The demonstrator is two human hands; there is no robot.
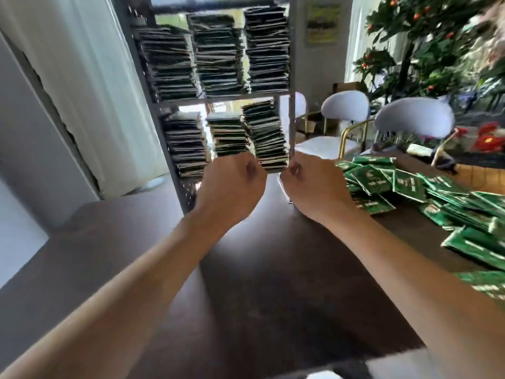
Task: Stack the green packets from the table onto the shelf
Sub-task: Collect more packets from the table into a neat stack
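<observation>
This looks like a home dining room used for storage; white round-backed chairs with gold metal frames [345, 110] stand at a dark brown wooden table [273, 269]. A leafy potted tree with small orange fruits [410, 45] stands by white curtains [90, 77]; a grey metal shelf rack [224, 98] holds stacked packets.

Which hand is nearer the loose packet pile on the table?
Right. The right hand is beside the loose packet pile; the left hand is farther off, across the held stack.

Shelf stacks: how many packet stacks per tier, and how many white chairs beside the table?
Upper tier stacks: 3
Lower tier stacks: 3, the rightmost stack held between both hands
White chairs: 2
Total: 8
</observation>
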